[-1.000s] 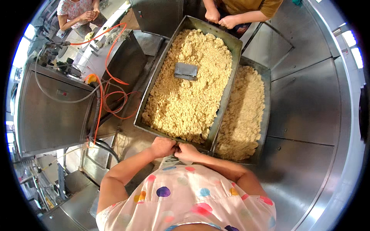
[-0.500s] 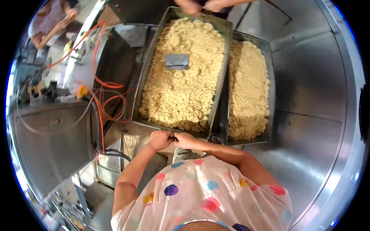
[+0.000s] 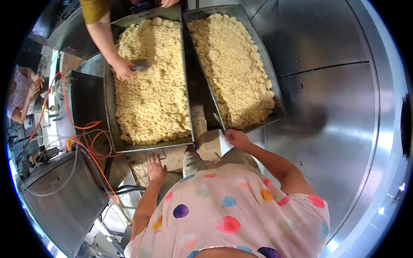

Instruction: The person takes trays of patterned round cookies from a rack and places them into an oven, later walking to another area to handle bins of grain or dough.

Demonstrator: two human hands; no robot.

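Note:
Two deep metal trays heaped with pale yellow crumbly grain lie side by side in front of me. My left hand [image 3: 155,168] is open, its fingers stretched out just below the near edge of the left tray [image 3: 150,147]. At the near left corner of the right tray [image 3: 260,124], my right hand [image 3: 237,140] is closed on the rim. The grain [image 3: 150,99] fills the left tray, and more grain [image 3: 236,73] fills the right one. A co-worker's hand [image 3: 123,69] holds a grey flat block [image 3: 139,64] over the left tray's grain.
A second hand of the co-worker [image 3: 169,2] is at the left tray's far edge. Metal panels [image 3: 327,99] rise at right. Orange hose [image 3: 92,125] and cables hang beside a metal cabinet [image 3: 64,189] at left. Another person [image 3: 23,92] is at far left.
Both trays now appear further left, with a wider gap between them. My hands have parted: the left is off the left tray, the right holds the right tray. A co-worker has grasped the grey block.

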